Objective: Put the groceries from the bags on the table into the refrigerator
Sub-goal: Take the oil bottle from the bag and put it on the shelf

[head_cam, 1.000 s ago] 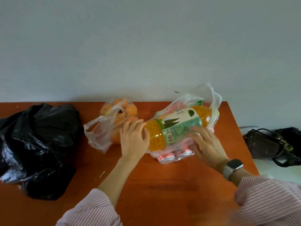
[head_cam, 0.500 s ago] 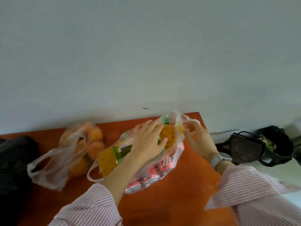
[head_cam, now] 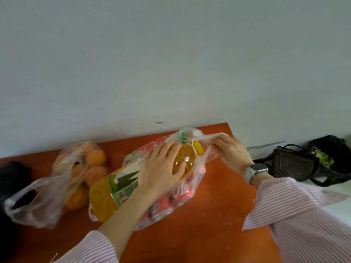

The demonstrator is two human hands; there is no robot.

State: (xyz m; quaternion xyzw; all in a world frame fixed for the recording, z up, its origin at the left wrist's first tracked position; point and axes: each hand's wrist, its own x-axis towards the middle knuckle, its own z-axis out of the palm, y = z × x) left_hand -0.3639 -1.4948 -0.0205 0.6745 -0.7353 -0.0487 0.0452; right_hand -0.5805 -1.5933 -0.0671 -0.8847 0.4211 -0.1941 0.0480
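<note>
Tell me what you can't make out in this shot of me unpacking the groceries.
- Refrigerator: not in the head view at all.
- Black bag: cut off by the left edge; opaque, contents hidden.
- Juice bottle label: print too small to read; left hand covers its middle.
- Red cans: count unclear under the bottle and the crinkled clear bag.
- Right hand fingers: tips hidden in the bag's plastic.
- Oranges: blurred, number uncertain.

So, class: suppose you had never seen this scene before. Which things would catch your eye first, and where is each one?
First, the big orange juice bottle lying in a clear bag of red cans mid-table, with the left hand resting on it and the right hand pinching the bag's handle. To its left sits a clear bag of oranges. Everything rests on the bright orange-red table.
</note>
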